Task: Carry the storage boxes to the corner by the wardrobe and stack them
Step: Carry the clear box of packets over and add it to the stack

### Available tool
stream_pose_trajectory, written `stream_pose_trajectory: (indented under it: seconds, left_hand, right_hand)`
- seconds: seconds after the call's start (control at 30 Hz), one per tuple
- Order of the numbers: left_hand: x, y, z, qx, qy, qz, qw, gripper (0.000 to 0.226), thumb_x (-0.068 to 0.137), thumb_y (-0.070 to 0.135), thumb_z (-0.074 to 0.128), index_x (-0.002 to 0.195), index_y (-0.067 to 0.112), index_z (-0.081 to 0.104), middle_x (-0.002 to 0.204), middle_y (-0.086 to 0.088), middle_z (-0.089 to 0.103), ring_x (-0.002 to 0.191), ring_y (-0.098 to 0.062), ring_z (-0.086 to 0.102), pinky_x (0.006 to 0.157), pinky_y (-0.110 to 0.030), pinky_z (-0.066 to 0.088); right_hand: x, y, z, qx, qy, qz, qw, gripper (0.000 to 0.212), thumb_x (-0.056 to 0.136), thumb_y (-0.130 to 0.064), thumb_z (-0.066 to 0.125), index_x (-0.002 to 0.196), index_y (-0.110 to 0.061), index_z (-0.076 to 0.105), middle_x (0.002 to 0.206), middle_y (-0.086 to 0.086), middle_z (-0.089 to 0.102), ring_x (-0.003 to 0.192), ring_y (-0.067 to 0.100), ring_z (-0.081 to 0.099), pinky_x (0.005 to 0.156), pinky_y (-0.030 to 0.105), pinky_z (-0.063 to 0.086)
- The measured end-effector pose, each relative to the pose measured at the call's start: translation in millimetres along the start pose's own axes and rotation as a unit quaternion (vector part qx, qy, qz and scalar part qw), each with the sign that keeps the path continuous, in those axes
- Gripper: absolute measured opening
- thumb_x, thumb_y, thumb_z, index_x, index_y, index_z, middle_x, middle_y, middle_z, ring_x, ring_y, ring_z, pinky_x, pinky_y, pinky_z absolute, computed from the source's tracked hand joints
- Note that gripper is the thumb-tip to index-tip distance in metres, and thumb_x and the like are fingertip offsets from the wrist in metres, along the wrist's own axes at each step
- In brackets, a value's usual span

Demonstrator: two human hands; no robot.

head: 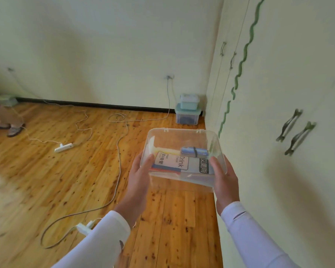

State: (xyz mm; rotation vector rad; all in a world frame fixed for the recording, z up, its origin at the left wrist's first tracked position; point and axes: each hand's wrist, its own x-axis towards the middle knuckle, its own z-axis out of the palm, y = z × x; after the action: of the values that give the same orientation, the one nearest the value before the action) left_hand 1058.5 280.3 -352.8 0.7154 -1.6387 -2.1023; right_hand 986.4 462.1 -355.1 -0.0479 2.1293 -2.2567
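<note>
I carry a clear plastic storage box (pixel 182 140) with a lid in front of me, above the wooden floor. Inside it lie packets with print and a small blue item. My left hand (pixel 139 175) grips its left side, thumb over the rim. My right hand (pixel 223 180) grips its right side the same way. In the far corner beside the wardrobe (pixel 278 93) stand two boxes stacked: a clear box with a teal lid (pixel 187 117) below and a smaller pale green box (pixel 189 101) on top.
White cables (pixel 120 151) and power strips (pixel 63 147) trail across the wooden floor at left and centre. Another person's feet in sandals (pixel 10 128) stand at the far left near a green box (pixel 7 100). The wardrobe doors run along the right.
</note>
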Motion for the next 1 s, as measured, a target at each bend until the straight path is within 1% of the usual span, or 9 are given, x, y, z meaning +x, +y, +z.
stream_pose_trajectory:
  seconds: [0.07, 0.13, 0.3, 0.43, 0.53, 0.6, 0.7, 0.83, 1.0]
  left_hand:
    - [24, 1, 4, -0.006, 0.007, -0.004, 1.0, 0.041, 0.095, 0.04, 0.055, 0.135, 0.035, 0.051, 0.1, 0.009, 0.074, 0.1, -0.011, 0.065, 0.072, -0.024, 0.044]
    - [46, 3, 8, -0.01, 0.011, -0.003, 1.0, 0.038, 0.095, 0.04, 0.054, 0.133, 0.036, 0.052, 0.099, 0.011, 0.073, 0.102, -0.012, 0.064, 0.074, -0.025, 0.045]
    - [122, 11, 15, -0.009, -0.005, 0.005, 1.0, 0.038, 0.096, 0.041, 0.054, 0.133, 0.036, 0.052, 0.102, 0.009, 0.073, 0.105, -0.016, 0.065, 0.081, -0.032, 0.05]
    - [183, 25, 18, -0.006, -0.009, 0.003, 1.0, 0.039, 0.096, 0.04, 0.053, 0.134, 0.037, 0.051, 0.107, 0.006, 0.072, 0.105, -0.016, 0.064, 0.075, -0.028, 0.047]
    - [241, 41, 17, -0.003, -0.016, 0.003, 1.0, 0.04, 0.095, 0.041, 0.054, 0.135, 0.038, 0.05, 0.105, 0.008, 0.072, 0.102, -0.012, 0.064, 0.071, -0.025, 0.046]
    - [268, 48, 17, 0.001, -0.026, 0.007, 1.0, 0.039, 0.095, 0.041, 0.054, 0.134, 0.038, 0.05, 0.103, 0.01, 0.073, 0.1, -0.011, 0.066, 0.071, -0.025, 0.047]
    - [313, 57, 16, 0.009, -0.045, 0.017, 0.999, 0.037, 0.095, 0.041, 0.054, 0.132, 0.039, 0.051, 0.103, 0.01, 0.073, 0.099, -0.011, 0.068, 0.072, -0.025, 0.05]
    - [360, 61, 22, 0.013, -0.045, 0.014, 0.999, 0.035, 0.095, 0.04, 0.055, 0.13, 0.04, 0.052, 0.099, 0.012, 0.073, 0.091, -0.006, 0.069, 0.069, -0.023, 0.051]
    - [411, 62, 40, 0.011, -0.028, 0.004, 1.0, 0.036, 0.094, 0.039, 0.058, 0.13, 0.042, 0.052, 0.093, 0.014, 0.073, 0.097, -0.013, 0.067, 0.071, -0.027, 0.052]
  right_hand:
    - [24, 1, 10, 0.0, -0.008, 0.003, 1.0, 0.035, 0.093, -0.044, 0.052, 0.127, -0.037, 0.055, 0.11, -0.006, 0.066, 0.097, 0.012, 0.063, 0.07, 0.025, 0.056]
    - [46, 1, 21, -0.005, -0.011, 0.004, 1.0, 0.035, 0.093, -0.045, 0.051, 0.127, -0.038, 0.053, 0.109, -0.008, 0.064, 0.095, 0.012, 0.062, 0.063, 0.02, 0.055]
    - [114, -1, 58, -0.007, -0.007, 0.002, 1.0, 0.026, 0.094, -0.044, 0.051, 0.12, -0.043, 0.054, 0.105, -0.011, 0.064, 0.092, 0.01, 0.062, 0.058, 0.015, 0.052]
    - [160, -6, 93, 0.016, 0.007, 0.002, 1.0, 0.017, 0.094, -0.04, 0.053, 0.108, -0.047, 0.057, 0.1, -0.014, 0.065, 0.087, 0.006, 0.063, 0.054, 0.014, 0.05]
    - [202, -11, 128, 0.015, 0.026, -0.006, 1.0, 0.012, 0.094, -0.037, 0.054, 0.1, -0.047, 0.058, 0.099, -0.01, 0.067, 0.089, 0.01, 0.065, 0.057, 0.018, 0.053]
    - [223, -11, 145, 0.019, 0.037, -0.007, 0.999, 0.012, 0.093, -0.037, 0.055, 0.102, -0.045, 0.059, 0.103, -0.005, 0.068, 0.093, 0.012, 0.065, 0.063, 0.024, 0.055]
    - [258, -11, 170, 0.024, 0.048, -0.001, 0.999, 0.015, 0.092, -0.039, 0.057, 0.105, -0.046, 0.059, 0.103, -0.008, 0.068, 0.095, 0.012, 0.065, 0.071, 0.029, 0.055]
    - [296, -8, 188, 0.022, 0.051, 0.011, 0.998, 0.014, 0.091, -0.043, 0.057, 0.104, -0.048, 0.058, 0.097, -0.012, 0.068, 0.091, 0.01, 0.065, 0.064, 0.025, 0.053]
    - [348, -5, 201, 0.051, 0.05, 0.017, 0.997, 0.014, 0.091, -0.038, 0.06, 0.1, -0.048, 0.06, 0.092, -0.016, 0.069, 0.082, 0.005, 0.067, 0.055, 0.017, 0.052]
